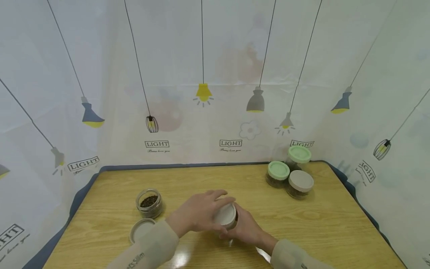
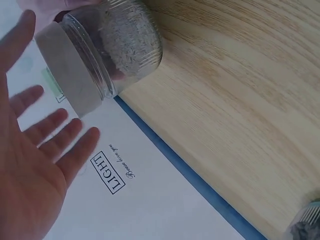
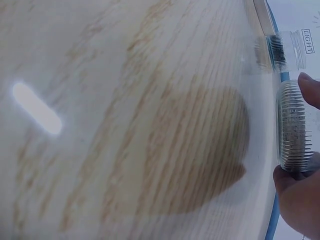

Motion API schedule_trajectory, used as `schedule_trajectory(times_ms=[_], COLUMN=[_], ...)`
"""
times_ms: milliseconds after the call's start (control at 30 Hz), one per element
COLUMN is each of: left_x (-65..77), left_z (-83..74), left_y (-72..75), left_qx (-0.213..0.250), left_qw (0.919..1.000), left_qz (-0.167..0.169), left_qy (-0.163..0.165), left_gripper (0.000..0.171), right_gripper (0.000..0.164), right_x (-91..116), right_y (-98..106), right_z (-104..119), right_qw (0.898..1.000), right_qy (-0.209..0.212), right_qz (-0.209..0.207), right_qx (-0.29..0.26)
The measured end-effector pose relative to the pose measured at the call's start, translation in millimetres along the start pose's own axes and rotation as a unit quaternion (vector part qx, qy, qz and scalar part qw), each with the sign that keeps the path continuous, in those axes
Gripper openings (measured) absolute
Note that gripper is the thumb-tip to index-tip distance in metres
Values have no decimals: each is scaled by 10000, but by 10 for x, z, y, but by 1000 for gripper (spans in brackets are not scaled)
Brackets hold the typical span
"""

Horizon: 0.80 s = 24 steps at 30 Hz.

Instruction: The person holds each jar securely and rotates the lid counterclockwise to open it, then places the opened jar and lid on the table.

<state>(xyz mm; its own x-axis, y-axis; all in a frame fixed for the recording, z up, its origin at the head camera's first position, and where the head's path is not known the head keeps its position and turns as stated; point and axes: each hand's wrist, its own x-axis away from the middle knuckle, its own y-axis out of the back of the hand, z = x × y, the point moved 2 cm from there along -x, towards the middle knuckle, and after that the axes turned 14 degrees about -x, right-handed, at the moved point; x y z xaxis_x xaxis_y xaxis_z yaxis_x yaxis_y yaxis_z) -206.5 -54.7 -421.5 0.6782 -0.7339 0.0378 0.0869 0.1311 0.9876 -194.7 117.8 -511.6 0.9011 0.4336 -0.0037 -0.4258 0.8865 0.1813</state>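
Observation:
A clear ribbed glass jar [image 2: 131, 42] with pale, grain-like contents and a white lid [image 1: 226, 216] is held up off the table. My right hand [image 1: 248, 228] grips it around the side, with thumb and fingers on the glass [image 3: 292, 127]. At the lid is my left hand [image 1: 199, 212], its fingers spread and fairly straight. In the left wrist view, the left fingers [image 2: 79, 150] stand a little apart from the lid. To the left, an open glass jar [image 1: 150, 211] with dark contents stands near a loose white lid [image 1: 141, 231].
Three lidded jars are grouped at the back right of the wooden table [image 1: 201, 179]: two have green lids [image 1: 278, 170] and one a white lid [image 1: 301, 181]. A white curtain [image 1: 188, 123] printed with lamps hangs behind the table's far edge.

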Motion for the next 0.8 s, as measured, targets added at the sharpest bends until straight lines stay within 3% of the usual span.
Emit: schedule_trajectory(times_ms=[167, 300, 600, 800], left_x=[36, 42, 29, 2], left_z=[15, 21, 5, -3], left_y=[-19, -23, 6, -9], left_qx=[69, 77, 53, 125], left_qw=[9982, 9967, 9963, 9983], left_qz=[-128, -70, -5, 47], left_qy=[-580, -803, -856, -574], left_gripper=[75, 72, 66, 65], right_gripper=[93, 95, 95, 91], right_x=[0, 0, -9, 5], right_y=[-8, -10, -24, -27], right_z=[11, 13, -7, -5], right_qw=[10000, 10000, 9999, 9998], right_qy=[3, 69, 68, -96], right_qz=[-17, -34, 28, 36], right_qx=[-28, -34, -108, -162])
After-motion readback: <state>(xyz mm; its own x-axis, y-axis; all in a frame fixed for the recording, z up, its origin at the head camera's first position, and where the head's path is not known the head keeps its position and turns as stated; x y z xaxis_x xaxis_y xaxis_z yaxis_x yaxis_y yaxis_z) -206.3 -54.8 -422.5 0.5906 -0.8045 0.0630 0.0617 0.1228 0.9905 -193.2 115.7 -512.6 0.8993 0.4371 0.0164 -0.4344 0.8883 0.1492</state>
